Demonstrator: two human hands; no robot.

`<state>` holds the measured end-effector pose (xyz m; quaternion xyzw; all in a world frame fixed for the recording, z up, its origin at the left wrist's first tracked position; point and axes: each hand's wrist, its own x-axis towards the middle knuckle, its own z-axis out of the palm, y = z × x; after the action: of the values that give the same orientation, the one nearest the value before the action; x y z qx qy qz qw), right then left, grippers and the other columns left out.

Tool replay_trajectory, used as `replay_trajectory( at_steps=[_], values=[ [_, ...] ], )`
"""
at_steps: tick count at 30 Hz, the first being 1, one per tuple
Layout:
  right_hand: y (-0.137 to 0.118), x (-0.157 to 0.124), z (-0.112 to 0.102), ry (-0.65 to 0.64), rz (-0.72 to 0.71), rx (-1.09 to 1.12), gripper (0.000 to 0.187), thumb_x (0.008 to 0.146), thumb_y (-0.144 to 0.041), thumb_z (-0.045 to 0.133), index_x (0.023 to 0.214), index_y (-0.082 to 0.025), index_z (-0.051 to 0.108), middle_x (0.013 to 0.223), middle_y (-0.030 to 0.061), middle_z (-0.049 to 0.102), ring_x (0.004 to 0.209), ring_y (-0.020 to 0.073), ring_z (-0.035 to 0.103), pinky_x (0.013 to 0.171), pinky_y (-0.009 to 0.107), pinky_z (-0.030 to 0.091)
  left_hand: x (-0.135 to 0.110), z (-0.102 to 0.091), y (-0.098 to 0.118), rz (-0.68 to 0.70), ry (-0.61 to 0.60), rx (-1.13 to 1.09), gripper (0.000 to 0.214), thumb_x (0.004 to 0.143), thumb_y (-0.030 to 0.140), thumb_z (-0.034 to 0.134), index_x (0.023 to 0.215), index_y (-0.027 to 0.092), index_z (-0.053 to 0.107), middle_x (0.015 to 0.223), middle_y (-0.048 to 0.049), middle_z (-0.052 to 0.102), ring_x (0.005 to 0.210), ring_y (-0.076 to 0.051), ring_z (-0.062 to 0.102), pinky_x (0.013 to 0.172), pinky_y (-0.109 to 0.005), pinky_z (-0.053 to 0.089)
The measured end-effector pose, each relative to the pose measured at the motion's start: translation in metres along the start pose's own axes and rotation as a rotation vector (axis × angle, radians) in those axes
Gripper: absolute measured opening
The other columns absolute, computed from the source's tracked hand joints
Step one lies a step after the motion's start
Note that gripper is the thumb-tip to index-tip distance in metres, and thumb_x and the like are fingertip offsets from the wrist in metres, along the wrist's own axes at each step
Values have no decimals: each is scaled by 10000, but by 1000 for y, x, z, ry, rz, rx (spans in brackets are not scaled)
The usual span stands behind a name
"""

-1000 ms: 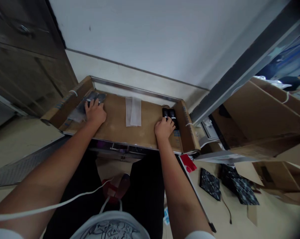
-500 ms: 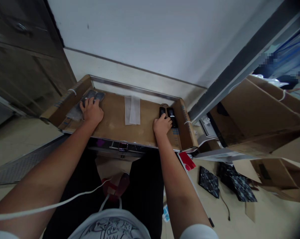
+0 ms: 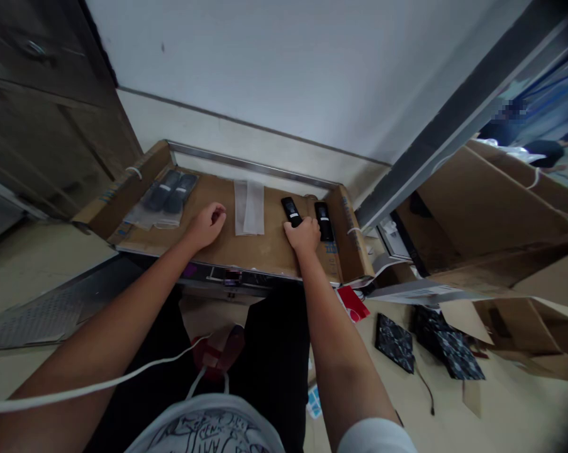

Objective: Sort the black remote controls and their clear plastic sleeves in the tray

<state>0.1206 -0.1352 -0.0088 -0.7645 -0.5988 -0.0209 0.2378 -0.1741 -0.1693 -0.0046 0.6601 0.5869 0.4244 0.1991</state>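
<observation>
My right hand (image 3: pixel 304 235) is closed round the lower part of a black handheld device (image 3: pixel 290 211) with a white label, its upper end showing past my fingers. A second black device (image 3: pixel 324 220) of the same look lies just right of that hand, against the tray's right side. My left hand (image 3: pixel 208 224) hovers over the cardboard with its fingers curled in and nothing visible in them. To its left lie two dark devices (image 3: pixel 173 193) in clear plastic bags (image 3: pixel 158 216). Between my hands are flat, whitish plastic sleeves (image 3: pixel 249 209).
The cardboard-lined tray (image 3: pixel 208 255) has raised sides and stands against a white wall (image 3: pixel 246 56). Large cardboard boxes (image 3: pixel 491 214) stand at the right. Black patterned packages (image 3: pixel 395 341) lie on the floor. A white cable (image 3: pixel 146 371) crosses before my left forearm.
My left hand has left the bagged devices and moved right, its fingers curling. My right hand has shifted the black device slightly left, tilting it away from the other one.
</observation>
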Motion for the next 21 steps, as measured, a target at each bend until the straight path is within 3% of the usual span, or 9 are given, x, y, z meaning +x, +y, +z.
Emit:
replay_trajectory(
  at_steps=[5, 9, 15, 21],
  values=[
    [4, -1, -2, -53, 11, 163, 481, 739, -405, 711, 1138, -166, 587, 978, 113, 702, 904, 290, 676, 806, 373, 514, 12, -1, -11, -198, 62, -300, 184, 882, 327, 524, 853, 190, 644, 710, -2, 594, 664, -142, 538, 634, -250, 410],
    [13, 1, 2, 0, 48, 443, 354, 715, -389, 708, 975, -206, 553, 839, 34, 675, 782, 231, 666, 718, 326, 519, 13, -5, -16, -293, 130, -543, 169, 860, 311, 552, 831, 173, 645, 679, 9, 571, 565, -104, 488, 539, -232, 345],
    [21, 5, 8, -33, 139, 1159, 453, 703, -395, 747, 1000, -239, 442, 728, -55, 632, 568, 141, 628, 511, 247, 510, 12, -5, -12, -298, 149, -559, 159, 871, 279, 555, 813, 166, 650, 664, 10, 577, 556, -95, 494, 524, -227, 350],
    [24, 4, 2, -46, 189, 1313, 427, 682, -436, 831, 907, -191, 562, 600, -70, 566, 445, 91, 499, 432, 221, 445, 13, -3, -18, -286, 163, -588, 169, 869, 287, 563, 817, 157, 657, 664, 12, 579, 549, -87, 501, 508, -213, 350]
  ],
)
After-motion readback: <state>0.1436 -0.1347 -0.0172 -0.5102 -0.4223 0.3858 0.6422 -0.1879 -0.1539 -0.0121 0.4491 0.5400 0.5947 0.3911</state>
